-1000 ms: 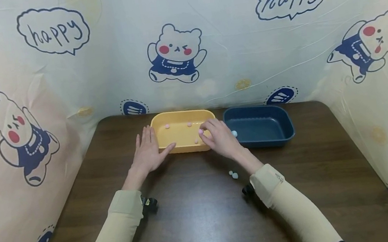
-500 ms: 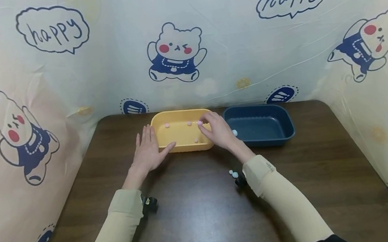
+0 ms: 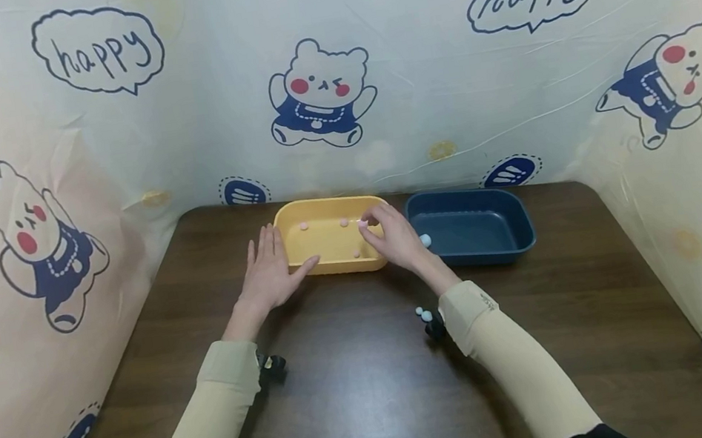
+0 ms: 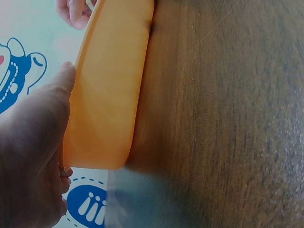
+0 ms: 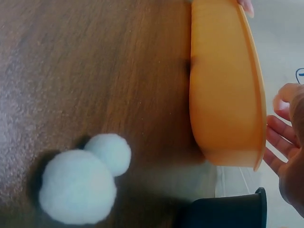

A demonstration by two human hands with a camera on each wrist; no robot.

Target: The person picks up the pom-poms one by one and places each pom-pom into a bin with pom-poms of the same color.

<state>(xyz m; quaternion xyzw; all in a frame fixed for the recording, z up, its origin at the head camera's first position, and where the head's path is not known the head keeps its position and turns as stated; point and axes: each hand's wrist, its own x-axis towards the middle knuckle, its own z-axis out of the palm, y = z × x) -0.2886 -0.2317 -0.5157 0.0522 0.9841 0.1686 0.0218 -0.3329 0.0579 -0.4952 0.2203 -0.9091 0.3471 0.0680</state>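
My left hand (image 3: 267, 270) lies with straight fingers along the left end of a yellow tray (image 3: 338, 268), its thumb across the near rim. Above the right part of that tray, my right hand (image 3: 396, 237) pinches a small pink pom-pom (image 3: 362, 225) between thumb and forefinger. Several more pink pom-poms (image 3: 303, 226) are scattered over the tray's floor. The left wrist view shows the left thumb (image 4: 64, 78) at the rim of the yellow tray (image 4: 111, 85). In the right wrist view the right hand (image 5: 289, 142) is beside the tray's rim; the pinched pom-pom is hidden there.
A dark blue tray (image 3: 478, 257) stands right of the yellow one, with a light blue pom-pom (image 3: 425, 241) at its left side. Two light blue pom-poms (image 3: 427, 316) lie together on the brown table (image 3: 360, 382), near the right wrist. A printed curtain (image 3: 416, 105) surrounds the table.
My right hand has moved slightly away from me, with the forearm shifting left, the pink pom-pom still pinched. The left hand has stayed in place.
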